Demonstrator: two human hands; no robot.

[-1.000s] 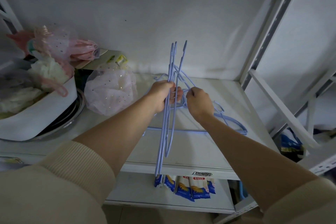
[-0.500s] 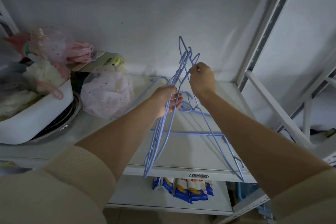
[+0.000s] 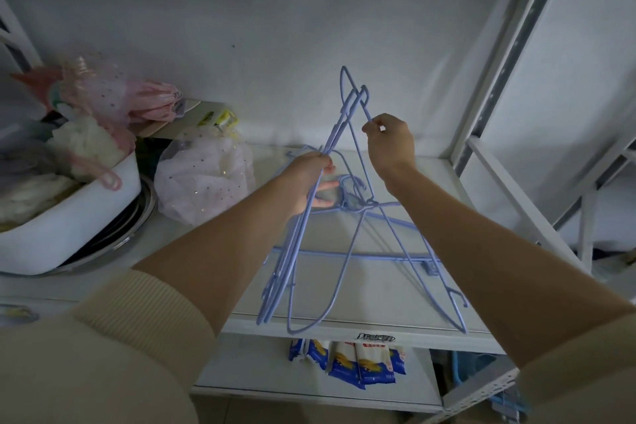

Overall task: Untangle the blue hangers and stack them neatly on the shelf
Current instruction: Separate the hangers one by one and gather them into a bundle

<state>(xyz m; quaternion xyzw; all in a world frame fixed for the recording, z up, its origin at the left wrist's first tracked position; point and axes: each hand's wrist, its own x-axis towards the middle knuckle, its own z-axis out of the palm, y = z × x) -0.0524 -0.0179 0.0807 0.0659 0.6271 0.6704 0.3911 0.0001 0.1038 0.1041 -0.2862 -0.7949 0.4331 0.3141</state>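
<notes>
Your left hand is closed around a bunch of blue hangers, gripping them partway along so they stand nearly upright above the white shelf, their upper ends rising to a point near the back wall and their lower ends reaching down past the shelf's front edge. Your right hand is raised just to the right of that point, thumb and forefinger pinched on the wire of one hanger that slants away down to the right, splaying out from the bunch like the side of a tent. Your two hands are apart, the right higher than the left. More blue hangers lie flat on the shelf behind and beneath, their hooks tangled together near your left fingers. At the left of the shelf sits a white tub heaped with soft things, and beside it a bundle of pale spotted netting. Blue packets lie on the lower shelf.
</notes>
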